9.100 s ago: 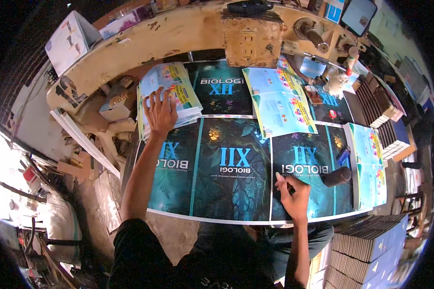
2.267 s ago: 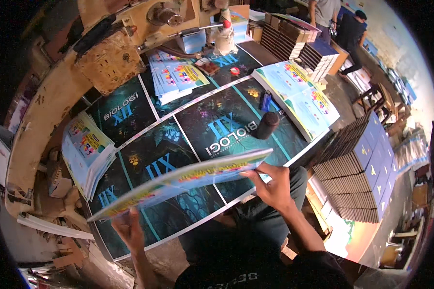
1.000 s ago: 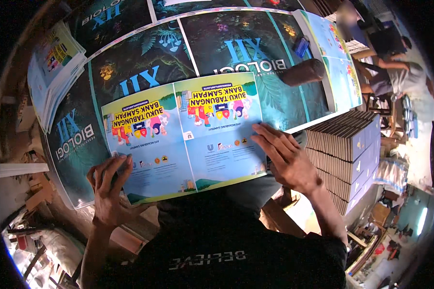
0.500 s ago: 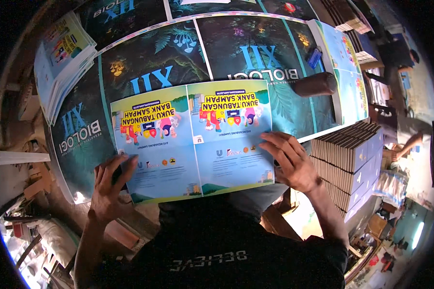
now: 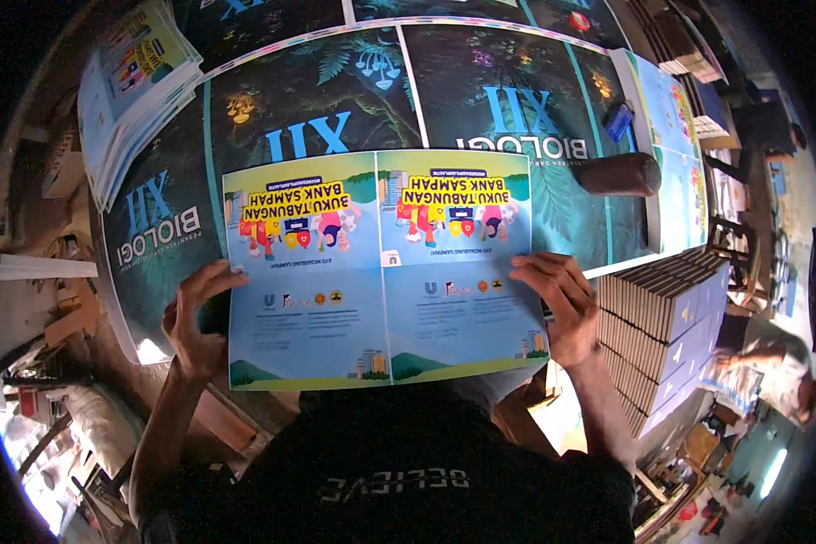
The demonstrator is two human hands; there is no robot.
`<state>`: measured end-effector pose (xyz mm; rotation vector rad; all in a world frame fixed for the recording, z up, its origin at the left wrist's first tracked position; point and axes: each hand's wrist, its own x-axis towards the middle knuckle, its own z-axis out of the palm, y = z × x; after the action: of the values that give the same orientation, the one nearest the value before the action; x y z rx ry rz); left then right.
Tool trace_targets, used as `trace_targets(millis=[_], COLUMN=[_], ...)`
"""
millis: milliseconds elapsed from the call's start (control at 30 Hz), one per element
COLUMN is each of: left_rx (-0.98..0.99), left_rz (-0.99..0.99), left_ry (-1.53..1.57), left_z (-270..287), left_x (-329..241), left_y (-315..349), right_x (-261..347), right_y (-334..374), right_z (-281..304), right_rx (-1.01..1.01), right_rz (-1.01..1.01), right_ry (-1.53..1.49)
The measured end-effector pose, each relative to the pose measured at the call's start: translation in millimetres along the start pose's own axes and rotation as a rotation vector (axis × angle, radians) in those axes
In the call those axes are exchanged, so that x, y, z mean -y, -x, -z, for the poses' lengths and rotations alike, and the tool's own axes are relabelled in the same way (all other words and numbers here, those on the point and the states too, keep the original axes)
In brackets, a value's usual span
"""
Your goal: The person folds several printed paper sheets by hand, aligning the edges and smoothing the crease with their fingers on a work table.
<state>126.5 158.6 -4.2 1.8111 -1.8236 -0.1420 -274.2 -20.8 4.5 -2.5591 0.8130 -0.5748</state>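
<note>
A blue, green and yellow printed sheet [image 5: 310,290], with two matching panels side by side, is held over the near edge of the table. My left hand [image 5: 198,317] is closed on its left edge, thumb and fingers pinching the paper about halfway down. At the opposite edge, my right hand [image 5: 564,304] pinches the sheet at much the same height. Beneath its far part lie large dark-green printed sheets [image 5: 322,91] that cover the table. The sheet hides part of them.
Similar colourful sheets [image 5: 140,100] are piled at the far left. Another stack [image 5: 675,172] lies at the right, beside a dark brown rounded block [image 5: 618,174] and a small blue object [image 5: 618,121]. Bundled books [image 5: 666,340] stand right of the table. Another person [image 5: 775,367] is at the right.
The held sheet has turned from a slight tilt to nearly level and shifted right a little, both hands still on its edges. The person at the right has changed position.
</note>
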Motion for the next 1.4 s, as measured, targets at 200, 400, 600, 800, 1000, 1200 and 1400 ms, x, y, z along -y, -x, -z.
trace_targets(millis=[200,400,600,800,1000,1200,1400], left_rx=[-0.073,0.081,0.194,0.323,0.402,0.127,-0.047], left_rz=[-0.039,0.128,0.304,0.428,0.493,0.030,-0.170], left_ry=[0.012,0.045,0.102,0.178,0.144,-0.318,-0.307], left_z=[-4.9,10.5,15.1,6.8,14.9,21.3,-63.2], left_x=[2.7,-14.0,-13.7,-8.8,-19.0,-82.2,-111.7], left_y=[-8.0,-34.9,-66.2,-82.9,-104.1,-131.8,-157.0], right_x=[-9.6,0.2,-5.2,-9.8,-16.5,-25.6,-25.9], right_y=[-2.9,-38.4,-72.1,-87.3,-94.4,-84.8,-87.6], right_z=[-3.8,19.5,17.6,11.4,11.5,5.5,9.6], right_rx=[-0.068,0.042,0.051,0.211,0.286,0.148,0.222], right_rz=[-0.024,-0.141,-0.344,-0.493,-0.456,-0.368,-0.430], right_ry=[-0.099,-0.100,-0.206,-0.142,-0.103,-0.034,0.042])
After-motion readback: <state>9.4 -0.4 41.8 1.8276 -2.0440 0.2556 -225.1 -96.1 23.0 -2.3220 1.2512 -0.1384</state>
